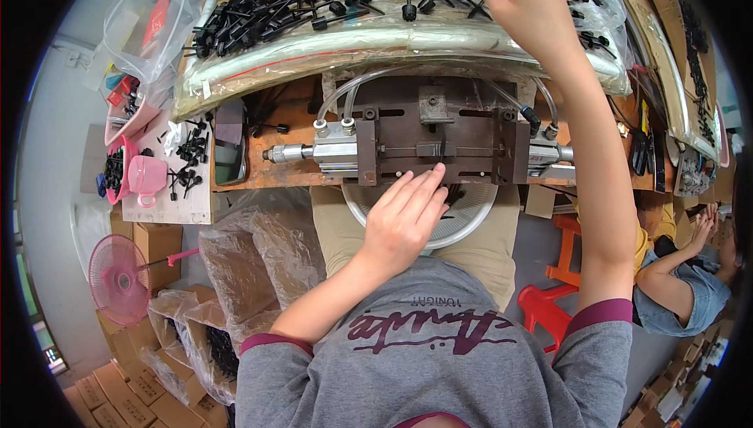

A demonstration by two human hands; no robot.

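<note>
Thin black rods with round knobs (409, 10) lie heaped under the right hand (527, 8), its fingers curled in a pinch, hold unclear; the left hand (398, 222), fingers extended, visibly holding nothing, meets the rectangular brown metal fixture (401, 131).

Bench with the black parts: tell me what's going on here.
A person works at a brown metal fixture. Their left hand, fingers extended, is at its near edge. Their right hand is beyond it, at the heap of black parts; whether its grip holds one is hard to tell. A white basket sits at the lap, by the fixture's near edge.
</note>
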